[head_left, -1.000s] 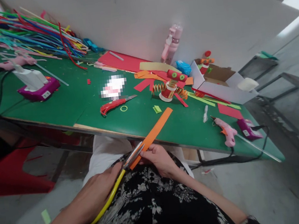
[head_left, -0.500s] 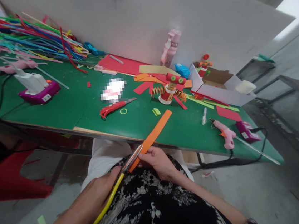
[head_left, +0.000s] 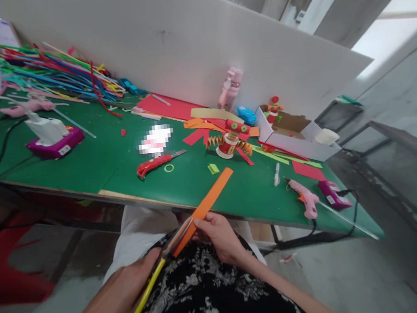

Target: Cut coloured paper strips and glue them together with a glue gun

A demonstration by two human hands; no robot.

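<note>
My left hand (head_left: 141,274) is closed on scissors (head_left: 148,290) with yellow handles; its fingers are partly hidden. The blades point up and right and lie along the left edge of an orange paper strip (head_left: 213,194). That strip is pinched near its lower part between the thumb and fingers of my right hand (head_left: 219,234). Its far end reaches over the green table's front edge. Beyond it stands a small paper figure (head_left: 227,147) with folded orange arms and a red head. A scrap of green paper (head_left: 213,168) lies nearby.
A red utility knife (head_left: 155,165) lies blade exposed on the green table (head_left: 120,174). At the right are a pink glue gun (head_left: 304,198), a purple power socket (head_left: 334,194) and a white box (head_left: 297,141). Pipe cleaners (head_left: 59,73) are heaped at the back left.
The view has shifted, so the table things appear lower and further left. The scissor blades look a little more parted along the strip. Both hands keep their holds.
</note>
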